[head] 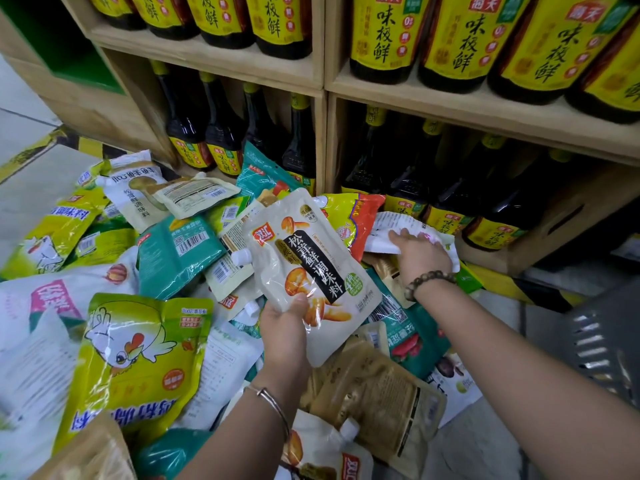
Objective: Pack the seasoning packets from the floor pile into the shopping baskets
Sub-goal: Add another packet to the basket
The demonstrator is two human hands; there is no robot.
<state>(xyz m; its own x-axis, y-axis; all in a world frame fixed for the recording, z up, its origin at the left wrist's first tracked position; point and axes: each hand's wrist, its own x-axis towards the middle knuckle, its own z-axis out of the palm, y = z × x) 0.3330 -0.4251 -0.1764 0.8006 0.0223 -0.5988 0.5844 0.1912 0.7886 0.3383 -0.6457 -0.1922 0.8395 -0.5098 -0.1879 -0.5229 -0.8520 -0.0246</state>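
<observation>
The left hand clamps the lower corner of a glossy cream spouted seasoning pouch with mushroom pictures, thumb on the printed face and fingers behind it. The pouch is lifted at a slant above the floor pile of seasoning packets. The right hand lies on a crinkled white plastic packet at the pile's far edge. Its fingers are spread over the film, and I cannot tell whether they grip it or only press.

Just beyond those fingers runs the front edge of a pale wooden shelf, its lower bay filled with dark glass sauce bottles with yellow labels, so there is little room that way. Left of the left fingers, slick flat packets overlap thickly, among them a yellow-green foil bag printed with a cartoon chicken. Under the wrist lies a matt tan pouch. Bare grey floor tile shows far left. To the right of the right forearm stands a blurred dark grey slotted wall.
</observation>
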